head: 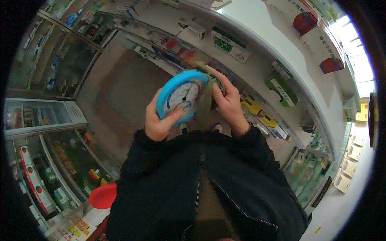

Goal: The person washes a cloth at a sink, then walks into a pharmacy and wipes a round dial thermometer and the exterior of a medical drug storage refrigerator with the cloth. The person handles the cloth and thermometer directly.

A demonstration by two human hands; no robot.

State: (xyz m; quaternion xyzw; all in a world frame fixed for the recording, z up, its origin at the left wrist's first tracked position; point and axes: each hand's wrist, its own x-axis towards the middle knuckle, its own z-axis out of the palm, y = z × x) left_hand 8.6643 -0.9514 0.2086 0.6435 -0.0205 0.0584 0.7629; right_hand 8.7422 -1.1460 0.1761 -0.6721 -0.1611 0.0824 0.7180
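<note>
My left hand (pixel 159 120) holds a round dial gauge with a thick light-blue rim (pixel 167 87), its thumb lying over the lower part of the white face. The dial has a dark pointer, a red band and a blue band; it looks like a thermometer-hygrometer. In my right hand (pixel 229 104) is a bunched olive-green cloth (pixel 206 98), gripped between thumb and fingers. The cloth hangs down against the gauge's right edge, hiding part of it. Both hands are raised in front of my black jacket, above the floor.
A white counter (pixel 256 21) with open shelves beneath curves along the right. A green-and-white box (pixel 230 43) and a green box (pixel 282 91) lie on its shelf. Glass cabinets (pixel 42 117) of packaged goods line the left. A red plastic object (pixel 103 195) is at lower left.
</note>
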